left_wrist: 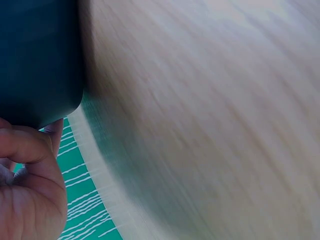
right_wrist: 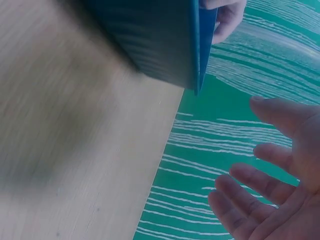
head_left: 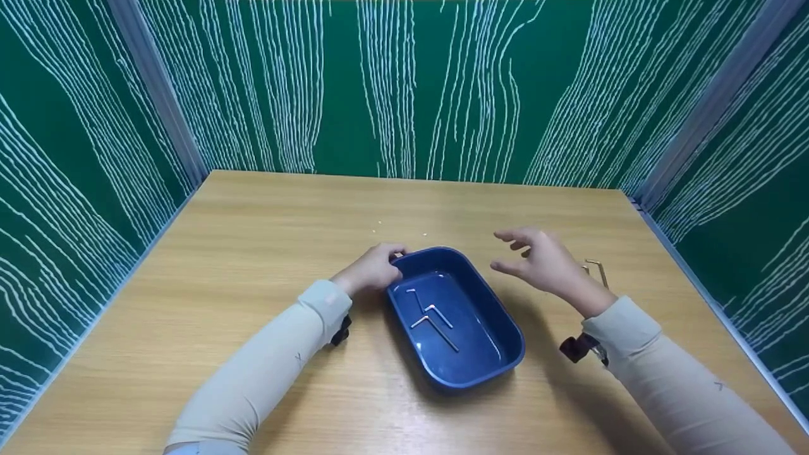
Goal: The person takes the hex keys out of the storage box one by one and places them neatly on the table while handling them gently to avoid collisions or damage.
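Resting between both hands [head_left: 373, 268] [head_left: 542, 265], the blue tub [head_left: 475, 325] touches only the left.

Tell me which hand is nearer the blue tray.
Left. The left hand grips the blue tray at its far-left corner; the right hand is off to its right, not touching it.

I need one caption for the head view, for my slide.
Left grip holds a blue tray with three hex keys inside; the right grip hovers open beside it.
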### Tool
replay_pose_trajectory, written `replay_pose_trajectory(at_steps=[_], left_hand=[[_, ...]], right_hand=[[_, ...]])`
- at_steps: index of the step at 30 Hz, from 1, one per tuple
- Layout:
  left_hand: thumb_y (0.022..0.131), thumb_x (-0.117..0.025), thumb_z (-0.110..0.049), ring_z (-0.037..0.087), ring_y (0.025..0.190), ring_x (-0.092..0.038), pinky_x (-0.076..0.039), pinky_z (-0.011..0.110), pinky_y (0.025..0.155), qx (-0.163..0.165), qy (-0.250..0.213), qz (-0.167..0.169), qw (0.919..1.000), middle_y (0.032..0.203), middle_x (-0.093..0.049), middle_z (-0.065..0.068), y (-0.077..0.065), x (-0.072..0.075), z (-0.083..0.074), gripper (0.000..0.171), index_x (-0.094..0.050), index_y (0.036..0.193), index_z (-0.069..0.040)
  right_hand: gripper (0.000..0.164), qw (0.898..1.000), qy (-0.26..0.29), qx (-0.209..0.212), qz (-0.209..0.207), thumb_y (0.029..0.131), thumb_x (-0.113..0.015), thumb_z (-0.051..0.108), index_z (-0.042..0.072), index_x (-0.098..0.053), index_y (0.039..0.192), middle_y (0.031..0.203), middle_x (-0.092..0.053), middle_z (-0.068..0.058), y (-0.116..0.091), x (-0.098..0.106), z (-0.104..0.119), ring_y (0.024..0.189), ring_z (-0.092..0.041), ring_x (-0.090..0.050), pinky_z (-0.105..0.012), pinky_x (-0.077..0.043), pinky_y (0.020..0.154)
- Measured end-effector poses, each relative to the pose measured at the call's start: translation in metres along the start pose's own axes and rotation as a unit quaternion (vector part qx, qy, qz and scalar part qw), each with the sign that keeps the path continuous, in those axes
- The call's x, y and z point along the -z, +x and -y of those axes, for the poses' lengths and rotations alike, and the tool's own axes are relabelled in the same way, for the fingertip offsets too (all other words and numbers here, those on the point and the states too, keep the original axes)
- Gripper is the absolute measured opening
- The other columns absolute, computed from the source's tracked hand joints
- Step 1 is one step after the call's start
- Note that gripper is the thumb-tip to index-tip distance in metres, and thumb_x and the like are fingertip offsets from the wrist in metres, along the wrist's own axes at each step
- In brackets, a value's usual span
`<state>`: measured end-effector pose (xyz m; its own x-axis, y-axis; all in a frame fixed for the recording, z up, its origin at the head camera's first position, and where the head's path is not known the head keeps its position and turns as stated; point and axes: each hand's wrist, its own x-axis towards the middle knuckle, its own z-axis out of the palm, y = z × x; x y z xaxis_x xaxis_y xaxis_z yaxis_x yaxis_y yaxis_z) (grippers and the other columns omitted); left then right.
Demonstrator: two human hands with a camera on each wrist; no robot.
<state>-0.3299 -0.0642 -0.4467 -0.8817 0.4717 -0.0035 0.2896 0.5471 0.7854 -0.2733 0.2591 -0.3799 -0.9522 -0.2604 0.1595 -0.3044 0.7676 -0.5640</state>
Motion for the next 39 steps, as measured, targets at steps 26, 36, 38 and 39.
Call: replay_pose_trajectory(at_steps=[26, 36, 38, 39], left_hand=[[0.086, -0.059, 0.007, 0.025, 0.100, -0.063, -0.053, 0.034, 0.087, 0.018, 0.009, 0.004, 0.9998, 0.118, -0.072, 0.018, -0.001, 0.001, -0.004, 0.044, -0.069, 0.128, -0.003], [0.087, -0.058, 0.009, 0.024, 0.095, -0.064, -0.052, 0.029, 0.077, 0.018, -0.010, 0.006, 0.9998, 0.116, -0.072, 0.017, 0.000, -0.001, -0.001, 0.044, -0.070, 0.127, -0.004], [0.086, -0.057, 0.010, 0.022, 0.090, -0.063, -0.050, 0.027, 0.071, 0.013, -0.015, 0.006, 0.9998, 0.112, -0.072, 0.017, 0.000, -0.001, -0.001, 0.045, -0.071, 0.126, -0.004], [0.085, -0.057, 0.010, 0.022, 0.087, -0.063, -0.049, 0.026, 0.067, 0.011, -0.017, 0.006, 0.9998, 0.110, -0.072, 0.017, 0.000, 0.000, -0.001, 0.046, -0.071, 0.126, -0.003]], right_hand=[[0.050, 0.996, 0.010, 0.075, 0.041, 0.091, -0.087, 0.013, -0.003, -0.071, 0.135, 0.115, -0.075, -0.026, -0.004, -0.029, 0.036, 0.100, -0.040, -0.074, -0.050, -0.064, 0.083], [0.049, 0.994, 0.013, 0.081, 0.077, 0.090, -0.088, 0.015, -0.001, -0.072, 0.134, 0.109, -0.076, -0.023, -0.006, -0.042, 0.047, 0.094, -0.032, -0.075, -0.042, -0.066, 0.077], [0.050, 0.993, 0.016, 0.085, 0.082, 0.090, -0.089, 0.015, -0.002, -0.072, 0.133, 0.105, -0.076, -0.021, -0.007, -0.045, 0.048, 0.090, -0.028, -0.075, -0.042, -0.066, 0.077], [0.050, 0.992, 0.017, 0.088, 0.085, 0.089, -0.089, 0.014, -0.002, -0.072, 0.133, 0.103, -0.076, -0.020, -0.007, -0.047, 0.049, 0.088, -0.026, -0.074, -0.041, -0.065, 0.077]])
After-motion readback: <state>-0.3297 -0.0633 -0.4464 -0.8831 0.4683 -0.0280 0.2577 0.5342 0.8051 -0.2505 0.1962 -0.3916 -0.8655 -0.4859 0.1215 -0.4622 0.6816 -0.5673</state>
